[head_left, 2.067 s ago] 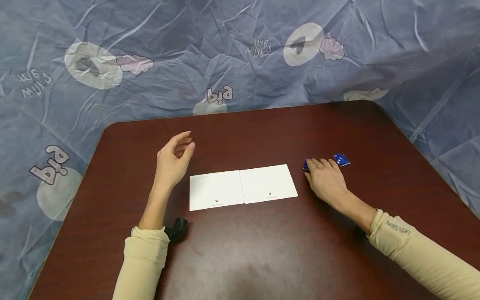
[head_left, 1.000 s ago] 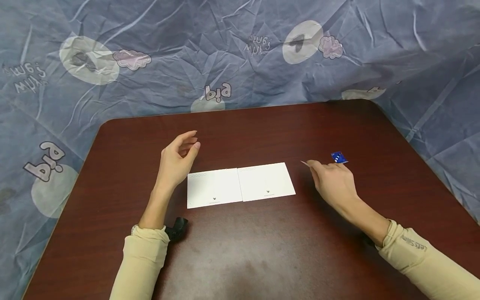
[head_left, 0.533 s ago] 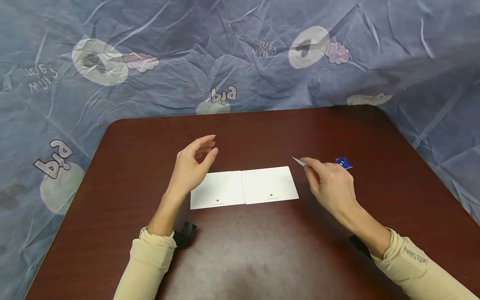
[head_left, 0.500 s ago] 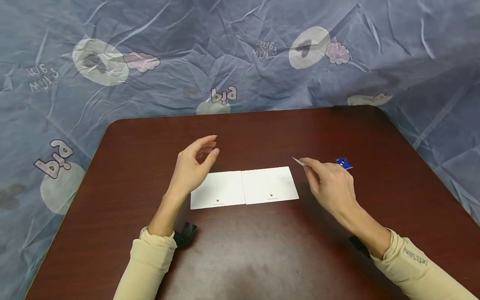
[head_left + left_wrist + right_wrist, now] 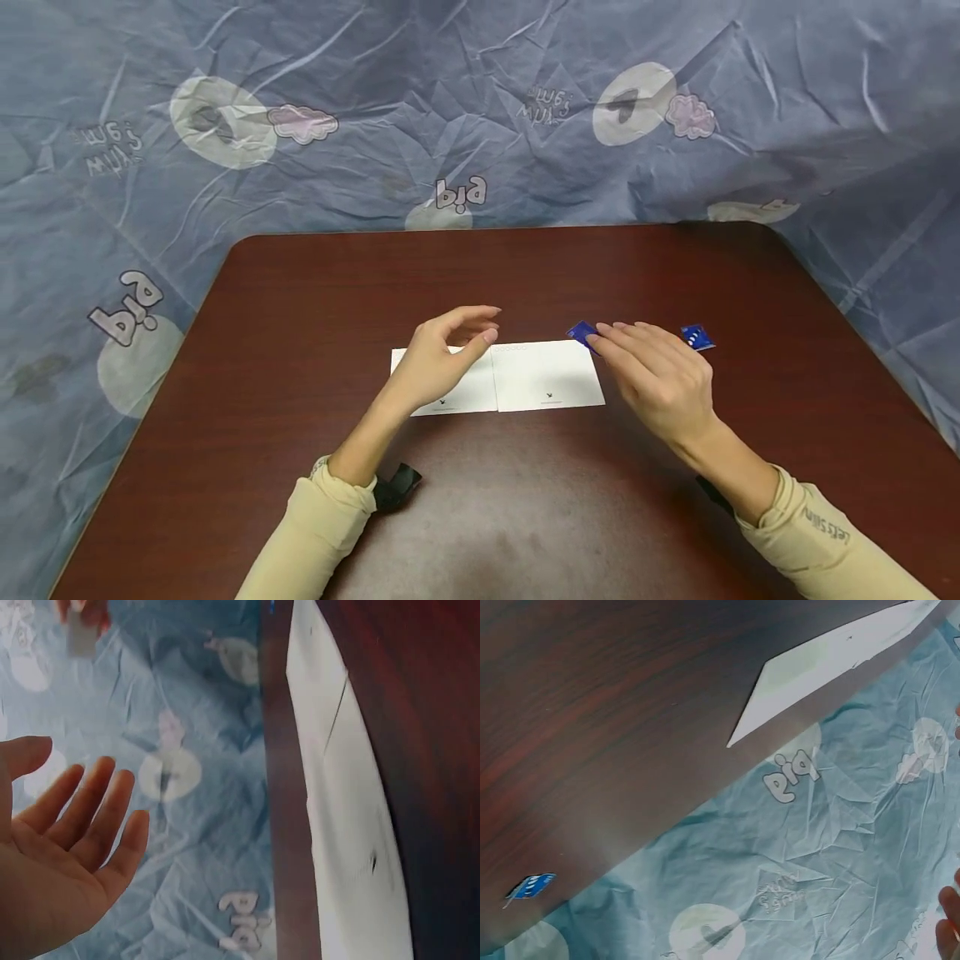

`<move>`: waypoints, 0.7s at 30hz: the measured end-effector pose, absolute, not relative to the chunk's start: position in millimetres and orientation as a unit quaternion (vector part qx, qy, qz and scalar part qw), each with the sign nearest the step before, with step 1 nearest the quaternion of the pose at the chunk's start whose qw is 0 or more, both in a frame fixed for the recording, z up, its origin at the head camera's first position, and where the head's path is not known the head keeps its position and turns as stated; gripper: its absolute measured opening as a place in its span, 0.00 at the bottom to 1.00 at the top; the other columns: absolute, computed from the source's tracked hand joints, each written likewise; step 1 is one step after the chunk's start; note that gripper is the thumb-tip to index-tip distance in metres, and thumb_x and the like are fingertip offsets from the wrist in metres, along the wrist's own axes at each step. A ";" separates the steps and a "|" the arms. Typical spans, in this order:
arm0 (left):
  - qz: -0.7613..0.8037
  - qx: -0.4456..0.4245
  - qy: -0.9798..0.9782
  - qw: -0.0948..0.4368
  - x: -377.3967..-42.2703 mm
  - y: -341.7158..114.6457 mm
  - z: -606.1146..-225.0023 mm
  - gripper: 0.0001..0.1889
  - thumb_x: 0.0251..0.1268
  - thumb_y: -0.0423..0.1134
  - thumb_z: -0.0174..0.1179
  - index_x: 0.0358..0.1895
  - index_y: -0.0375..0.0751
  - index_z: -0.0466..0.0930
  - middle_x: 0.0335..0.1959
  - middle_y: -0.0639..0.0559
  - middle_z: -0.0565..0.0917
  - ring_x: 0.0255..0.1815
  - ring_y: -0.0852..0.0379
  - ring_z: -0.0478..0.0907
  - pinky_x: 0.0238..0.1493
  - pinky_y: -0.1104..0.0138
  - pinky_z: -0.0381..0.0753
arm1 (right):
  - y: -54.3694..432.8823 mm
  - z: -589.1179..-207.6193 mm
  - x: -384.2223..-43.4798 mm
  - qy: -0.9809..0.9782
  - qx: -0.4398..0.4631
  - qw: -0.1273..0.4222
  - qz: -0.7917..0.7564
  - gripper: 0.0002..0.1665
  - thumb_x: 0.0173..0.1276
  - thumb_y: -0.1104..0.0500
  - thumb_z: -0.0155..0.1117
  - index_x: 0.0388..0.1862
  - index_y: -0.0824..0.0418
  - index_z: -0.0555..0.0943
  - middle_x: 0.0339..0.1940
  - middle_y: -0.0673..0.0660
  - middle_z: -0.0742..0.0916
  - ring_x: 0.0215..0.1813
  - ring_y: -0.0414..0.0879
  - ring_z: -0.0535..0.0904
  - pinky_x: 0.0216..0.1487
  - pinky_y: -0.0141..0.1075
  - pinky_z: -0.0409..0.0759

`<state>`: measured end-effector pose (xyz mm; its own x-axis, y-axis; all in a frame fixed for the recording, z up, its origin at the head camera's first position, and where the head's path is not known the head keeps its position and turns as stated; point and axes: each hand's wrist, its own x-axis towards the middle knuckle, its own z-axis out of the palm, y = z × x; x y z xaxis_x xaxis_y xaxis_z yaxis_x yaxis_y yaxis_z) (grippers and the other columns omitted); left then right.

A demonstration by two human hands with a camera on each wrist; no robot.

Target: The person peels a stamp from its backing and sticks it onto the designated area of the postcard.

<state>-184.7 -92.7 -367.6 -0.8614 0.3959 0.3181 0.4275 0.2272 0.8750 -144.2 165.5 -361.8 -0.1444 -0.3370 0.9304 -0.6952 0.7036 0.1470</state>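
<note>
In the head view, my right hand (image 5: 663, 387) pinches a small blue square (image 5: 582, 334), thin and flat like a sticker or stamp, above the far right corner of a white card. Its pale back (image 5: 82, 639) faces the left wrist view. Two white cards lie edge to edge; the right card (image 5: 551, 379) shows fully, while the left card (image 5: 468, 387) is partly covered from view by my left hand (image 5: 442, 362). That hand hovers above it with fingers loosely bent, holding nothing. Another blue square (image 5: 697, 337) with white marks lies on the table, right of my right hand.
The dark red-brown table (image 5: 510, 492) extends around the cards, with its far edge against a wrinkled blue printed cloth (image 5: 420, 108). Black straps (image 5: 397, 487) sit under the wrists.
My right hand picked up one blue square from the table and carried it left to the right card, turning its blue face up. My left hand moved right, over the left card.
</note>
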 end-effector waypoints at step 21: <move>-0.652 -0.289 -0.688 -0.135 -161.3 -72.8 -362.2 0.11 0.70 0.35 0.55 0.47 0.30 0.81 0.40 0.38 0.84 0.44 0.50 0.82 0.51 0.63 0.77 | 119.8 -354.4 -148.8 -0.642 0.420 0.615 0.183 0.06 0.63 0.66 0.66 0.27 0.63 0.87 0.29 0.58 0.88 0.25 0.54 0.84 0.33 0.45 0.80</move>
